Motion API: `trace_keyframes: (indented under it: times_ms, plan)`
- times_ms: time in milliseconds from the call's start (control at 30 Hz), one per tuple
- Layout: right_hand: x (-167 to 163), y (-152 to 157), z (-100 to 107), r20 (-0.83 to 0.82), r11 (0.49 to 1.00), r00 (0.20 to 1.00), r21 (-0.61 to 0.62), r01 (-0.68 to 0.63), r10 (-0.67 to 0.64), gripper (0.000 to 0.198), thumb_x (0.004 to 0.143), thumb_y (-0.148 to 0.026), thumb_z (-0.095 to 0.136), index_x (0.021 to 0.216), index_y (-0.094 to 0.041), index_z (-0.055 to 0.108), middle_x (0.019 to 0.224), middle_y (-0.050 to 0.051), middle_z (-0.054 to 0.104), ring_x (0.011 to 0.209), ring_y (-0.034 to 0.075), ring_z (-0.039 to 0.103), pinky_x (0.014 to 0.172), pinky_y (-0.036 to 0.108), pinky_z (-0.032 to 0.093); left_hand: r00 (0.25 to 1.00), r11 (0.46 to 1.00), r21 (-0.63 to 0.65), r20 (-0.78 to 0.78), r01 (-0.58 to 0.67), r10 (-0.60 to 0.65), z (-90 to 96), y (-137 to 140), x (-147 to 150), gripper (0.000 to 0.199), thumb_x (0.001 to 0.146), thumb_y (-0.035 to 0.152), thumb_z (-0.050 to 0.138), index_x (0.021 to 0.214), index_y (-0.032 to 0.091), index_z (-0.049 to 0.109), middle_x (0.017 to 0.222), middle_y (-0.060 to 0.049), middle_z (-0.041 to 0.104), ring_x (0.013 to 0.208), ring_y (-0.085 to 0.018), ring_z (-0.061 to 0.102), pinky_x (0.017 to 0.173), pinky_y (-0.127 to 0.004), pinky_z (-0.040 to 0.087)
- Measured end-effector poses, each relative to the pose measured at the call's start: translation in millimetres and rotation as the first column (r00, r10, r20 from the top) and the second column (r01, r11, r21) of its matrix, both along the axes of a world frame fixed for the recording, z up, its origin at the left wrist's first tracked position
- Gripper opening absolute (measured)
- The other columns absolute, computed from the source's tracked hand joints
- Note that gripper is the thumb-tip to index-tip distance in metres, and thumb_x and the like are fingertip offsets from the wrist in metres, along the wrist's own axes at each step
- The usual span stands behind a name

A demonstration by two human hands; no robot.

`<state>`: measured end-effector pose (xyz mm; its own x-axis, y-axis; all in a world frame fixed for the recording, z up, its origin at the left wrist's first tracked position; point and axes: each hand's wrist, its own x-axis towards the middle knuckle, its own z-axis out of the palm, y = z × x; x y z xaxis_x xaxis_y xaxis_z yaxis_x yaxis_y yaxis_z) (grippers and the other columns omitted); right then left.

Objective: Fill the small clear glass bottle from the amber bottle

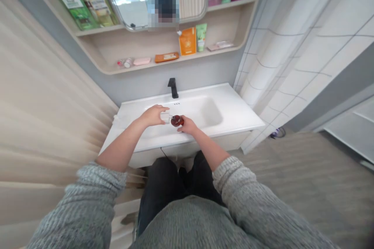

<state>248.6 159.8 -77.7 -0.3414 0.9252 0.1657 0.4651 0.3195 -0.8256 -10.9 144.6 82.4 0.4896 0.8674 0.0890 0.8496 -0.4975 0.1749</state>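
Observation:
Over the white sink basin [212, 111], my left hand [153, 116] is closed around a small clear container [165, 117], thumb below and fingers above. Close beside it, my right hand [188, 125] grips a reddish-brown bottle [177, 121] with a dark top. The two things are held side by side at the middle of the basin, nearly touching. What the clear container holds is too small to make out. Behind both hands stands a black faucet [173, 88].
Above the sink is a shelf unit [128, 39] with a mirror [137, 0]. On its lower shelf are an orange pouch [187, 41], a green tube [201, 37] and an orange packet [166, 57]. A beige curtain [43, 85] hangs left; a white checked curtain [274, 46] hangs right.

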Motion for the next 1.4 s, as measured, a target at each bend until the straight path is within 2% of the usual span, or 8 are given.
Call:
trace_keyframes:
  times_ms: [267, 600, 900, 1400]
  plan:
    - [-0.8, -0.1, -0.1, 0.022, 1.000, 1.000, -0.004, 0.009, -0.009, 0.076, 0.063, -0.024, 0.103, 0.132, -0.021, 0.073, 0.113, 0.004, 0.082, 0.098, 0.027, 0.075, 0.093, 0.037, 0.057, 0.989, 1.000, -0.004, -0.148, 0.014, -0.014, 14.3, -3.2, 8.8, 0.090, 0.074, 0.038, 0.096, 0.160, 0.026, 0.071, 0.146, -0.013, 0.077, 0.137, -0.036, 0.069, 0.120, -0.043, 0.053]
    - [-0.5, -0.6, 2.3, 0.016, 1.000, 1.000, -0.016, -0.004, 0.004, 0.074, 0.063, -0.023, 0.102, 0.131, -0.021, 0.073, 0.108, 0.003, 0.082, 0.095, 0.027, 0.076, 0.091, 0.036, 0.057, 0.963, 0.999, -0.013, -0.265, 0.049, -0.051, 27.5, -2.8, 16.4, 0.090, 0.077, 0.039, 0.093, 0.162, 0.025, 0.068, 0.143, -0.013, 0.078, 0.137, -0.037, 0.069, 0.120, -0.042, 0.053]
    - [-0.7, -1.6, 3.5, -0.007, 1.000, 1.000, -0.008, 0.001, -0.001, 0.073, 0.062, -0.023, 0.102, 0.129, -0.021, 0.073, 0.110, 0.003, 0.082, 0.097, 0.026, 0.075, 0.091, 0.036, 0.057, 0.951, 0.998, -0.008, -0.303, 0.056, -0.056, 29.8, 1.7, 20.3, 0.089, 0.077, 0.041, 0.093, 0.161, 0.024, 0.070, 0.138, -0.013, 0.079, 0.134, -0.036, 0.070, 0.116, -0.041, 0.055]
    - [-0.6, -1.2, 7.3, 0.023, 1.000, 1.000, -0.007, 0.010, -0.010, 0.070, 0.064, -0.025, 0.102, 0.127, -0.024, 0.072, 0.111, 0.003, 0.083, 0.099, 0.028, 0.077, 0.092, 0.037, 0.059, 0.912, 0.997, -0.036, -0.403, 0.069, -0.078, 48.2, 4.7, 36.6, 0.088, 0.076, 0.041, 0.088, 0.161, 0.023, 0.070, 0.134, -0.013, 0.078, 0.132, -0.036, 0.070, 0.114, -0.040, 0.054]
